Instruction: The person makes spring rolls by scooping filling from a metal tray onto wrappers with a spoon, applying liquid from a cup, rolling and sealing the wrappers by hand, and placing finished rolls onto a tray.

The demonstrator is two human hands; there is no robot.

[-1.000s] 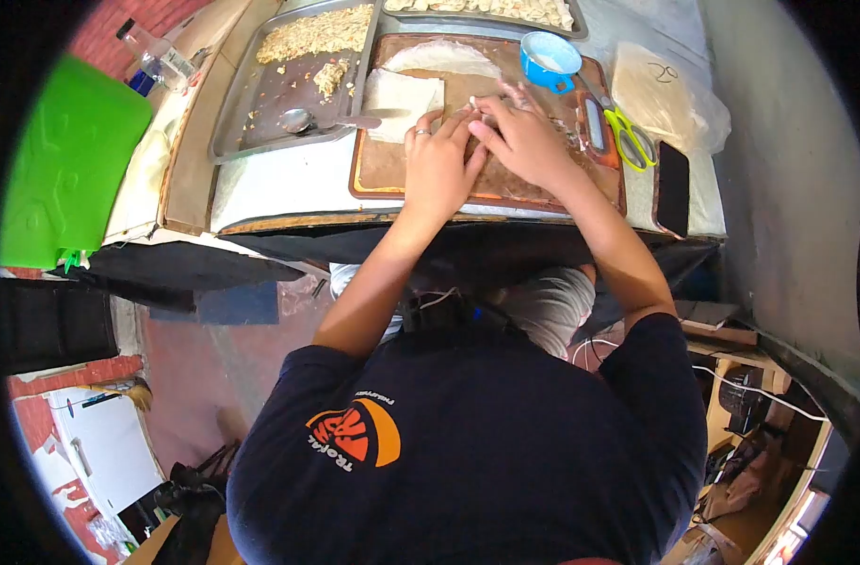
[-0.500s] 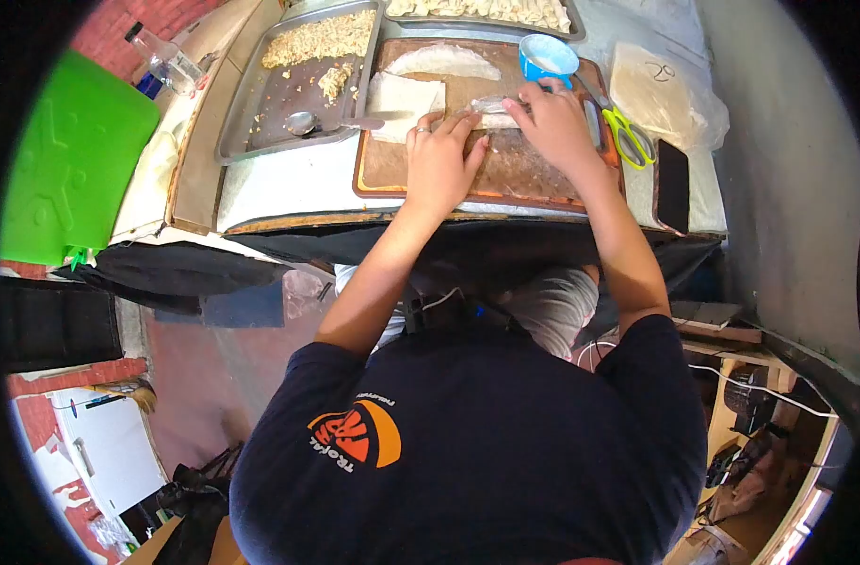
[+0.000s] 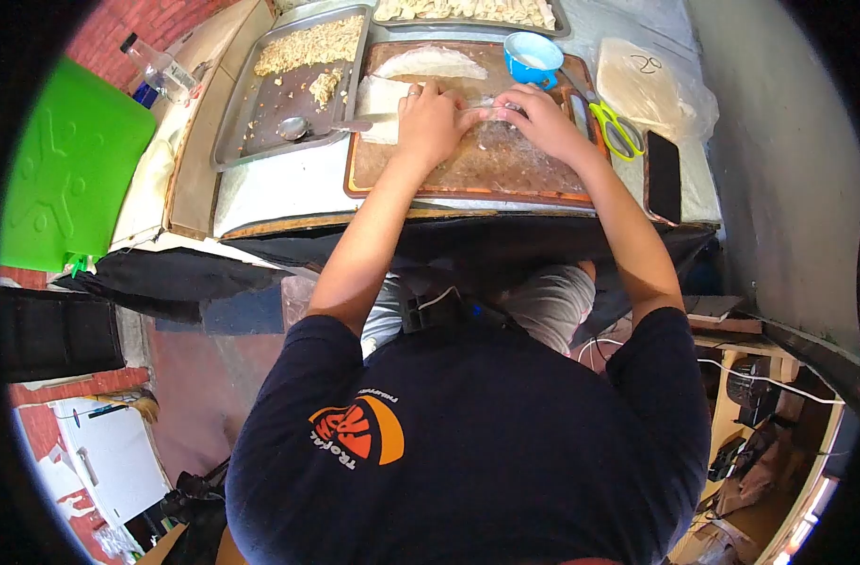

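Observation:
On the brown cutting board [image 3: 515,169], my left hand [image 3: 432,122] and my right hand [image 3: 540,122] face each other. Pinched between their fingertips is a thin, pale spring roll wrapper [image 3: 487,107], rolled narrow; the fingers cover most of it. Beside my left hand lies a square pile of pale wrappers [image 3: 377,100], partly hidden by it. Above it on the board rests a half-round wrapper sheet [image 3: 430,63]. A blue cup [image 3: 534,62] with white contents stands just beyond my right hand.
Left is a metal tray [image 3: 340,83] with crumbly filling and a spoon [image 3: 293,128]. A second tray [image 3: 472,24] of pale rolls is at the back. Yellow-green scissors [image 3: 620,134], a bagged wrapper stack [image 3: 642,89] and a phone [image 3: 663,179] lie right. A glass bottle [image 3: 162,71] stands left.
Both hands have drawn closer together around the wrapper, and their fingers have curled in from a flatter pose. The whole view has shifted slightly.

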